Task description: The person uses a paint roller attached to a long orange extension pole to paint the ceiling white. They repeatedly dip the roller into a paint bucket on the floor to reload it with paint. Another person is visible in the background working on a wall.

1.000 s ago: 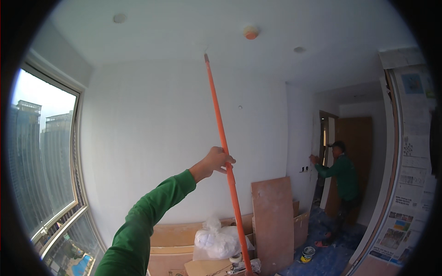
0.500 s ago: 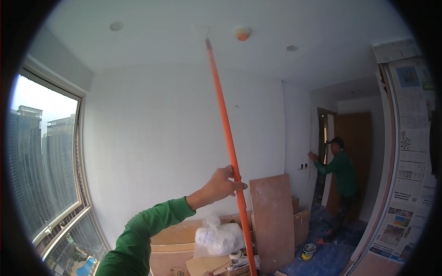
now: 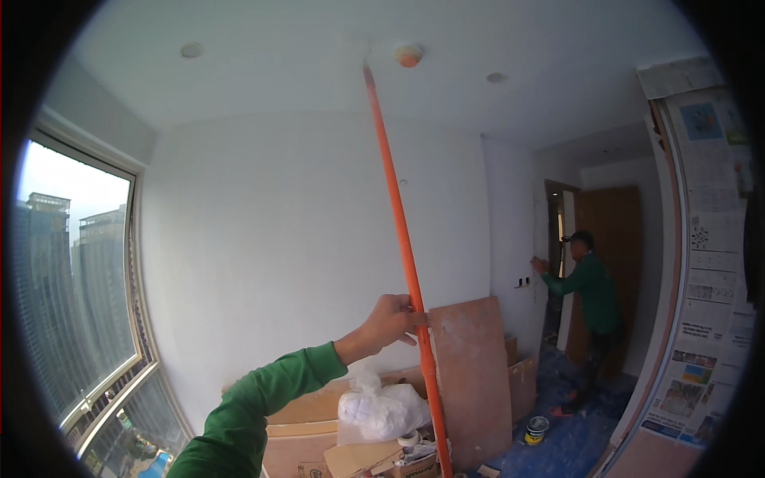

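My left hand (image 3: 392,320), in a green sleeve, is closed around a long orange paint roller pole (image 3: 398,215). The pole rises at a slight lean, its top tilted to the left. A thin wire frame and a pale roller head (image 3: 365,52) at its upper end blend into the white ceiling (image 3: 279,72), so I cannot tell exactly where they touch. Near that end sits a round ceiling fixture (image 3: 409,56) with an orange cover. The pole's lower end runs out of the picture at the bottom. My right hand is not in view.
Wooden boards (image 3: 470,382) lean on the wall behind the pole, beside a white plastic bag (image 3: 381,410) and cardboard. A paint can (image 3: 536,430) stands on the blue-covered floor. Another person (image 3: 590,295) works by the doorway. Windows (image 3: 80,263) line the left.
The pole's upper end has shifted a little right, closer to the orange-covered fixture. My left hand has moved slightly right with it, still gripping. The view has turned slightly.
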`<action>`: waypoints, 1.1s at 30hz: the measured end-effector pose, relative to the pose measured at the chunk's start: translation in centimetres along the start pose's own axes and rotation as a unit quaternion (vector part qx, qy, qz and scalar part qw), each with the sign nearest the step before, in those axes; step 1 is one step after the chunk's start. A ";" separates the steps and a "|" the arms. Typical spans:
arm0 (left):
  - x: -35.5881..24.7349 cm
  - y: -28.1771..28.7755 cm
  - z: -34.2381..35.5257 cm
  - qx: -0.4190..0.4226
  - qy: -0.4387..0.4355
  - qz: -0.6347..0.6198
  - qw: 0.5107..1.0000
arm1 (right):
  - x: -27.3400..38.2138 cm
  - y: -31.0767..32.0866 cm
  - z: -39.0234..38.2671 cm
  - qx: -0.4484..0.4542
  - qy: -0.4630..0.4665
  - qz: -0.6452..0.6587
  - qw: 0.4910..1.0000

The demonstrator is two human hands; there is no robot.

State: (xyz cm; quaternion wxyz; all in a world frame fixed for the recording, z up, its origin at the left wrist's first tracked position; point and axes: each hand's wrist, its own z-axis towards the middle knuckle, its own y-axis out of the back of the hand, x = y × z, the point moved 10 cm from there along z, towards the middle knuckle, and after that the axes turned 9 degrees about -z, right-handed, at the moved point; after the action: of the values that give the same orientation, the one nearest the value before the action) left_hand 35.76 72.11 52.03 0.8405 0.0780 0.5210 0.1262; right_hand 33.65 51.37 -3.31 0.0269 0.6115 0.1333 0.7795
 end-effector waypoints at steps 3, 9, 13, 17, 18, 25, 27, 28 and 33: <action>0.4 1.2 1.5 -0.019 -0.010 -0.015 1.000 | -0.2 -0.6 2.0 -0.018 0.030 -0.068 0.997; 0.5 4.1 4.9 -0.044 -0.028 -0.026 0.998 | 0.0 -3.2 4.2 -0.110 0.253 -0.348 0.896; 1.1 6.4 6.8 -0.067 -0.025 -0.017 0.997 | 2.4 -2.6 5.6 -0.137 0.198 -0.203 0.949; 1.0 9.0 9.0 -0.105 -0.028 -0.015 0.994 | 8.9 -2.9 7.6 -0.098 0.177 -0.142 0.969; 1.0 9.6 9.7 -0.110 -0.025 -0.012 0.994 | 9.6 -3.0 8.1 -0.110 0.190 -0.136 0.966; 2.0 15.4 13.4 -0.150 -0.010 0.025 0.988 | 16.0 -4.9 10.5 -0.033 0.027 -0.041 0.998; 2.4 16.5 14.6 -0.153 -0.008 0.037 0.987 | 16.1 -5.9 11.8 -0.055 0.053 -0.060 0.995; 2.5 17.2 15.1 -0.158 -0.011 0.046 0.986 | 16.3 -6.4 12.3 -0.062 0.063 -0.066 0.994; 3.7 21.8 18.3 -0.190 -0.005 0.057 0.980 | 18.7 -8.6 14.7 -0.009 -0.016 -0.053 0.998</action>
State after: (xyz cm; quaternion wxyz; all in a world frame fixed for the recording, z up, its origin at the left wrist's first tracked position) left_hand 50.84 94.03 62.75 0.8342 -0.0525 0.4777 0.2705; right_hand 42.03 66.03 15.51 0.0754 0.6158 0.1579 0.7682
